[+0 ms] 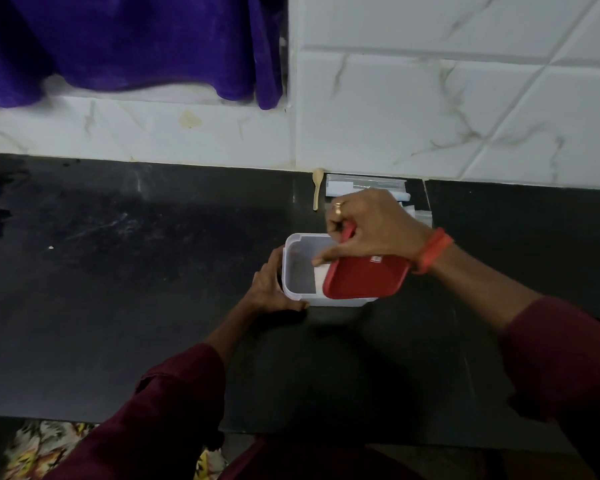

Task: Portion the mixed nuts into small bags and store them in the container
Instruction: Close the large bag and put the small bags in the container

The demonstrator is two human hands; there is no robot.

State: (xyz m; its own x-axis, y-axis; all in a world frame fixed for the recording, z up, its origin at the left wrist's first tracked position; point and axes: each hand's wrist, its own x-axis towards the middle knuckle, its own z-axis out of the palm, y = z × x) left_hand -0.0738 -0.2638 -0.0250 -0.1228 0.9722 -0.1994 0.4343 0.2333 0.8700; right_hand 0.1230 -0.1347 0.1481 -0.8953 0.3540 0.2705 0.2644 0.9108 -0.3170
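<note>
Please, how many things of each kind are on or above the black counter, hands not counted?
container: 1
red lid: 1
spoon: 1
bags: 1 stack, number of bags unclear
total: 3 things and 1 stack

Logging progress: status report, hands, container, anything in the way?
Left hand grips container. Right hand holds red lid tilted over it, not seated. Nothing blocking; spoon and bags by wall.

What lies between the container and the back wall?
Head view: a stack of clear bags and a wooden spoon lie there on the counter; the right hand partly hides the bags.
</note>
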